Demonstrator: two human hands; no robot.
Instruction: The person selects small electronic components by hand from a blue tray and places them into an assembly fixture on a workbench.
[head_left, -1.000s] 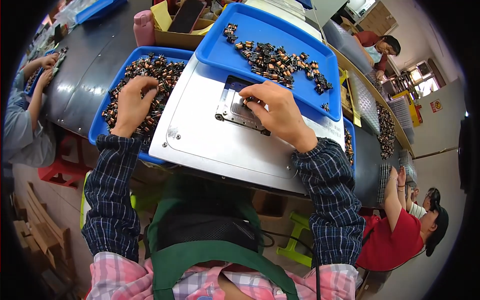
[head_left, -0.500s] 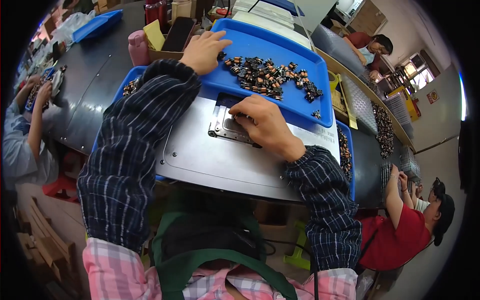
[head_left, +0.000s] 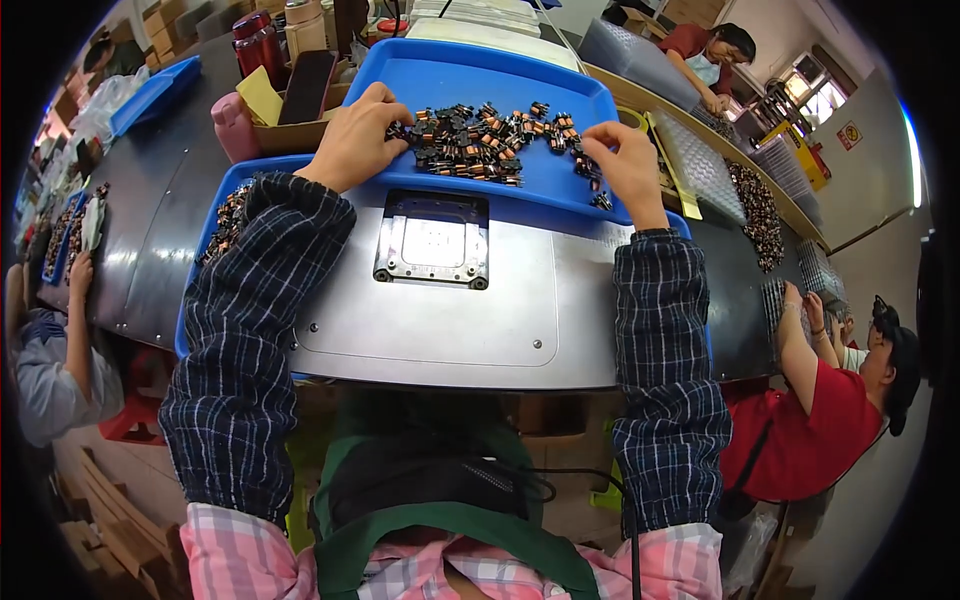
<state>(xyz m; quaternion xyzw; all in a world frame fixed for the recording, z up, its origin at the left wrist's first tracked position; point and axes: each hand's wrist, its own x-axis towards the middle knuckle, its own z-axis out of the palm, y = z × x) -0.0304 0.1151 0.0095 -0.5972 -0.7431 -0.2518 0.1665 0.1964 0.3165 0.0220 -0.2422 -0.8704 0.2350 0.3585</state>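
A shallow blue tray [head_left: 470, 75] holds a loose pile of small copper-wound coil components [head_left: 465, 145] with black ends. At the pile's left end, my left hand [head_left: 355, 140] is closed, fingertips pinched on one dark coil component [head_left: 399, 131]. On the right, my right hand [head_left: 632, 170] reaches over the tray rim, thumb and fingertips closed at the coils on that edge; what lies between them is mostly hidden. Nearer to me, a metal fixture [head_left: 432, 240] with a bright rectangular centre is set into a silver plate [head_left: 500, 330]. Neither hand touches the fixture.
A second blue tray [head_left: 190, 290] with more coils sits under the plate's left side. A pink bottle [head_left: 235, 128], a dark phone [head_left: 309, 88] and a red flask [head_left: 258, 45] stand behind it. Bubble wrap [head_left: 697, 170] lies at right. Co-workers sit on both sides.
My right hand has left the fixture and moved up and right to the pile's right edge. My left hand's stretched fingers have curled in at the coils. The view has shifted.
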